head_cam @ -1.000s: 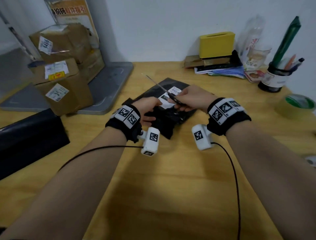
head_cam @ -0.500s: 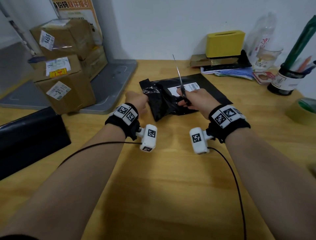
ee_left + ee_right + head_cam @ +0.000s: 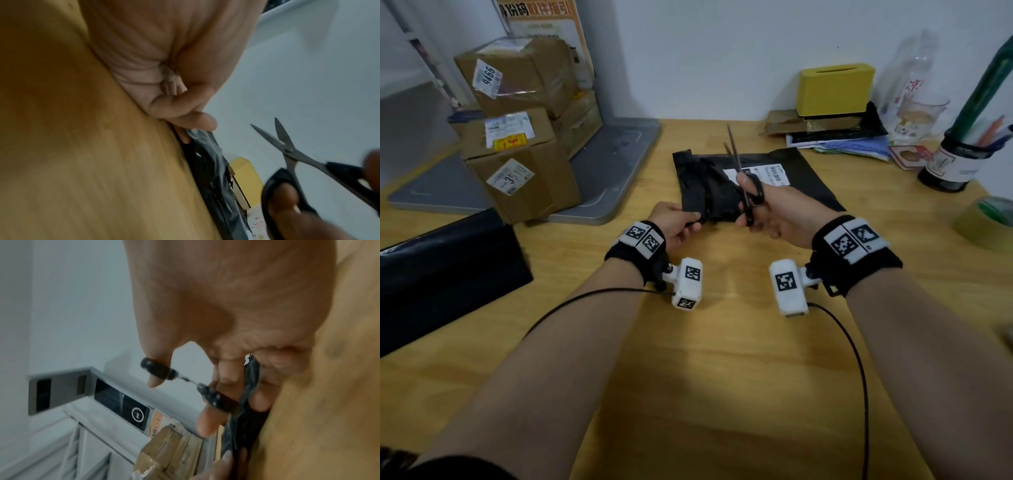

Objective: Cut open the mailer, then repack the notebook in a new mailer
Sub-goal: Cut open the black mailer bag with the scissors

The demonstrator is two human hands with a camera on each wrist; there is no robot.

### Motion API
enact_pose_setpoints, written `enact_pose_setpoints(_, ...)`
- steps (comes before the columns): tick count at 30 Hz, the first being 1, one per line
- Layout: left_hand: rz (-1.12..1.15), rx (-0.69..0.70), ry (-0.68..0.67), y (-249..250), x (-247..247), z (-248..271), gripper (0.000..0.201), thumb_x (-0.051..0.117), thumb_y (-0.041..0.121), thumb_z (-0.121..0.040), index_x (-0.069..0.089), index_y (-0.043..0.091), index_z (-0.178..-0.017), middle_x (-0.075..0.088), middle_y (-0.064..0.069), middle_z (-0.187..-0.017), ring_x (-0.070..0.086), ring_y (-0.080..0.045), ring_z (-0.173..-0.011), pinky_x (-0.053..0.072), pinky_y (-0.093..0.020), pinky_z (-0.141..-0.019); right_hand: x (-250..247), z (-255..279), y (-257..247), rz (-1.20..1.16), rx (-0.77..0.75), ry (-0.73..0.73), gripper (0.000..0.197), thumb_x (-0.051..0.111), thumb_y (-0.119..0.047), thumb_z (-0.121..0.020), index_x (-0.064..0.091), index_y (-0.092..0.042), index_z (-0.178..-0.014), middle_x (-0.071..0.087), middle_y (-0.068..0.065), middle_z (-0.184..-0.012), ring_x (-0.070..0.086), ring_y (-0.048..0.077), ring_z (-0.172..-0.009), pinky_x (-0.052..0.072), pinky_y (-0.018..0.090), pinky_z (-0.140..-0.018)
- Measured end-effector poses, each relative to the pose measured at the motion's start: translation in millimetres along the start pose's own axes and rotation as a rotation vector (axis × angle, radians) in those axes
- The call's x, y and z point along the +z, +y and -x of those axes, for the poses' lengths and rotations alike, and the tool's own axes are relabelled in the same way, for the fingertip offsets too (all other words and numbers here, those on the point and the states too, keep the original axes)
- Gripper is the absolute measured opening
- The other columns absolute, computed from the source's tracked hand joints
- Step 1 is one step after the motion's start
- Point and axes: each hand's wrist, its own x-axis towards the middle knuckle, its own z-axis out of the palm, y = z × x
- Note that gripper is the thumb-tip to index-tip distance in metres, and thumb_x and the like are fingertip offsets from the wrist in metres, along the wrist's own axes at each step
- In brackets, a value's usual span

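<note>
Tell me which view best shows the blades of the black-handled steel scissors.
The left wrist view: the black-handled steel scissors show both blades parted, side-on against the wall. The head view sees them nearly edge-on, pointing away. The right wrist view shows only the handle loops on the right hand.

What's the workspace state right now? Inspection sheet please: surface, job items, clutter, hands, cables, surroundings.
Surface: wooden table, bare in front.
Job's things: black mailer, crumpled, labelled, lying on the table; scissors raised above it, blades slightly apart; notebook not visible.
Clutter: cardboard boxes stacked far left; yellow box on papers; pen cup; tape roll; black bag at left edge.
Grippers: left hand pinches the mailer's near corner; right hand holds the scissors by the handles.
Cables: black cables trail from both wrist cameras.
Surroundings: white wall, grey tray.
</note>
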Motion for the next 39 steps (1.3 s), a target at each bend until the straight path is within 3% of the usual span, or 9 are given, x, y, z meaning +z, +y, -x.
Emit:
enact_pose_setpoints(5, 0.036, 0.019, -0.007, -4.0, -5.9, -0.9, 0.033, 0.062, -0.003, -0.092, 0.039, 0.021, -0.087, 0.049, -0.002, -0.073, 0.046, -0.002, -0.037, 0.035, -0.011, -0.035, 1.8, 27.3, 11.8, 0.072, 0.186, -0.218, 0.075, 0.052, -0.083, -0.078, 0.064, -0.016, -0.109, 0.074, 0.002, -0.087, 0.055, 0.015, -0.067, 0.029, 0.025, -0.052)
enact_pose_setpoints(9, 0.063, -0.011, 0.012, -3.7, -7.7, -1.0, 0.032, 0.064, -0.002, -0.091, 0.041, 0.019, -0.089, 0.047, -0.001, -0.071, 0.045, -0.002, -0.037, 0.035, -0.011, -0.035, 4.7, 44.0, 17.4, 0.075, 0.286, -0.301, 0.077, 0.052, -0.084, -0.076, 0.061, -0.015, -0.108, 0.072, 0.002, -0.088, 0.051, 0.014, -0.063, 0.027, 0.023, -0.048)
enact_pose_setpoints(12, 0.087, -0.017, 0.019, -1.9, -6.7, 1.8, 0.027, 0.060, -0.004, -0.093, 0.046, 0.016, -0.105, 0.048, -0.001, -0.071, 0.044, 0.000, -0.032, 0.034, -0.010, -0.035, 4.4, 54.8, 19.8, 0.063, 0.332, -0.347, 0.073, 0.051, -0.082, -0.073, 0.060, -0.016, -0.103, 0.072, 0.002, -0.086, 0.052, 0.014, -0.062, 0.039, 0.021, -0.047)
enact_pose_setpoints(14, 0.108, -0.023, 0.016, -2.1, -7.0, 3.7, 0.022, 0.057, -0.005, -0.095, 0.047, 0.015, -0.095, 0.049, -0.002, -0.070, 0.043, 0.000, -0.031, 0.033, -0.010, -0.034, 4.6, 60.7, 22.4, 0.087, 0.353, -0.367, 0.074, 0.052, -0.081, -0.071, 0.060, -0.015, -0.104, 0.073, 0.003, -0.088, 0.055, 0.016, -0.063, 0.046, 0.022, -0.050)
enact_pose_setpoints(17, 0.109, 0.000, 0.021, -3.2, -7.2, 5.1, 0.024, 0.052, -0.006, -0.096, 0.051, 0.014, -0.084, 0.057, -0.005, -0.076, 0.043, 0.000, -0.031, 0.034, -0.010, -0.034, 6.3, 65.8, 27.1, 0.124, 0.391, -0.358, 0.079, 0.051, -0.081, -0.069, 0.059, -0.013, -0.109, 0.075, 0.004, -0.092, 0.058, 0.016, -0.063, 0.048, 0.023, -0.053)
enact_pose_setpoints(23, 0.103, 0.034, -0.028, -7.9, -8.8, 3.5, 0.015, 0.061, -0.003, -0.093, 0.070, 0.009, -0.093, 0.063, -0.003, -0.082, 0.045, -0.001, -0.044, 0.037, -0.009, -0.038, 17.2, 59.2, 31.1, 0.093, 0.377, -0.315, 0.074, 0.048, -0.082, -0.080, 0.059, -0.015, -0.109, 0.075, 0.002, -0.093, 0.056, 0.015, -0.063, 0.044, 0.028, -0.063)
enact_pose_setpoints(27, 0.100, 0.030, -0.051, -9.3, -10.8, 1.7, 0.012, 0.065, -0.001, -0.091, 0.070, 0.007, -0.099, 0.067, -0.004, -0.082, 0.047, 0.000, -0.042, 0.038, -0.009, -0.039, 33.0, 48.9, 24.6, 0.062, 0.358, -0.291, 0.071, 0.047, -0.081, -0.083, 0.059, -0.016, -0.109, 0.075, 0.000, -0.090, 0.054, 0.013, -0.058, 0.043, 0.026, -0.060)
enact_pose_setpoints(33, 0.041, 0.026, -0.061, -9.2, -10.6, -1.3, 0.019, 0.067, -0.002, -0.089, 0.069, 0.003, -0.107, 0.060, -0.003, -0.074, 0.046, 0.000, -0.042, 0.039, -0.009, -0.040, 47.7, 33.6, 18.1, 0.011, 0.342, -0.233, 0.068, 0.049, -0.080, -0.084, 0.062, -0.017, -0.105, 0.076, -0.002, -0.088, 0.054, 0.010, -0.052, 0.046, 0.022, -0.052)
enact_pose_setpoints(39, -0.013, 0.044, -0.051, -9.5, -8.7, -4.6, 0.014, 0.069, -0.001, -0.088, 0.070, 0.007, -0.099, 0.059, -0.003, -0.073, 0.045, -0.003, -0.048, 0.042, -0.009, -0.043, 52.1, 26.4, 16.4, -0.010, 0.337, -0.208, 0.062, 0.051, -0.076, -0.087, 0.062, -0.017, -0.101, 0.075, -0.004, -0.082, 0.051, 0.007, -0.049, 0.044, 0.018, -0.046)
